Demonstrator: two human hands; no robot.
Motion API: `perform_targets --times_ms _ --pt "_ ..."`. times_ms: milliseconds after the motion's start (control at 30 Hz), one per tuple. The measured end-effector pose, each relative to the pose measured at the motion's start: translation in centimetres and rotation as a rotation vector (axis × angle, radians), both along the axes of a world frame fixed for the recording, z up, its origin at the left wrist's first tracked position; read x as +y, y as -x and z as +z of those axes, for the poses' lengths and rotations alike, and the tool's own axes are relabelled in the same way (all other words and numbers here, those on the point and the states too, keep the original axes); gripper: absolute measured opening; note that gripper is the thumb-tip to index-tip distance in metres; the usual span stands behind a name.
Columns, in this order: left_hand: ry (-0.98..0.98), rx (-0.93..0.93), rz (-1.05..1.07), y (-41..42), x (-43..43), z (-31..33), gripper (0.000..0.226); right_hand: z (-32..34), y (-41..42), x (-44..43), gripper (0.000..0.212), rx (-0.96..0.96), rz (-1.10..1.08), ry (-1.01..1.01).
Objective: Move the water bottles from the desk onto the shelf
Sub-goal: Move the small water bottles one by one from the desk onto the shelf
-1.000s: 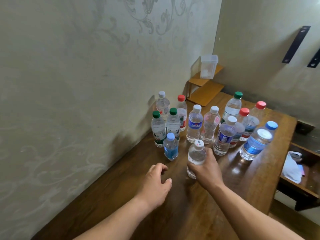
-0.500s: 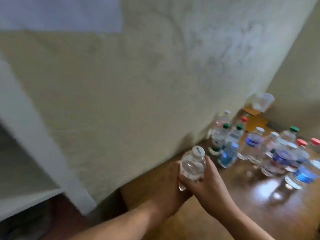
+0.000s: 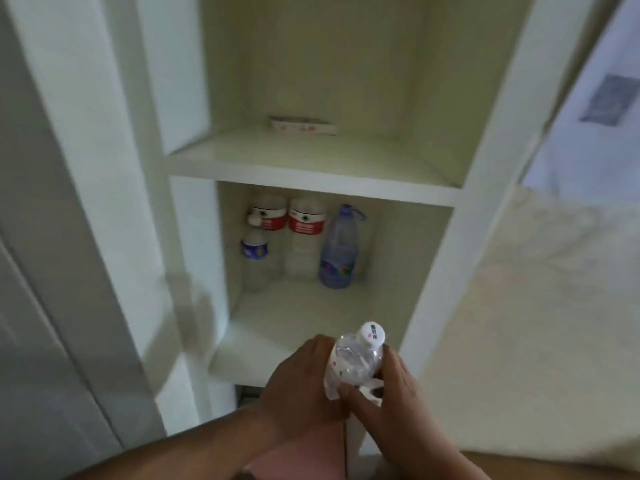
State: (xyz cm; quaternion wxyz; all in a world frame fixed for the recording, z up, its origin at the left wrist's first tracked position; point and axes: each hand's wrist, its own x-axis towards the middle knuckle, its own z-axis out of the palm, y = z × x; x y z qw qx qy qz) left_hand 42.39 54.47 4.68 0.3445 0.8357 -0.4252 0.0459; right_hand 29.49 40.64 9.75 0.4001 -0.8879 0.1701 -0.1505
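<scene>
Nearly upright bottle (image 3: 353,367), cap topmost.

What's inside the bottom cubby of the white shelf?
Four bottles at the back: two big red-labelled bottles, a small blue-labelled bottle in front of the left one, and a tall purple bottle. The upper board hides the big ones' caps.
</scene>
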Motion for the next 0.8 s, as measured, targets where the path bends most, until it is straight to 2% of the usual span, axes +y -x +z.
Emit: perform_targets --times_ms 67,167,300,367,500,700,800 --pt "0.049 0.129 0.062 -2.4 0.8 0.2 0.045 -0.3 -3.4 0.7 0.047 0.015 0.014 -0.011" --pt "0.185 0.291 0.197 -5.9 0.7 -0.6 0.055 -2.1 -8.3 0.9 0.040 0.105 0.039 -0.035" --pt "0.208 0.385 0.283 -10.6 0.0 -2.2 0.059 -5.5 -13.7 1.1 0.050 0.242 0.030 -0.099" --pt "0.207 0.398 0.300 -12.5 -0.3 -2.8 0.059 -7.1 -16.1 1.4 0.048 0.258 0.021 -0.101" --pt "0.236 0.392 0.323 -16.4 -1.3 -4.0 0.063 -9.1 -20.5 1.0 0.022 0.234 0.012 0.073" --pt "0.316 0.317 0.390 -21.4 -2.6 -6.2 0.087 -11.3 -27.4 0.0 0.036 0.099 -0.058 -0.037" --pt "0.389 0.320 0.439 -23.1 -3.7 -6.8 0.080 -12.2 -30.1 -0.4 0.045 0.066 -0.081 0.010"
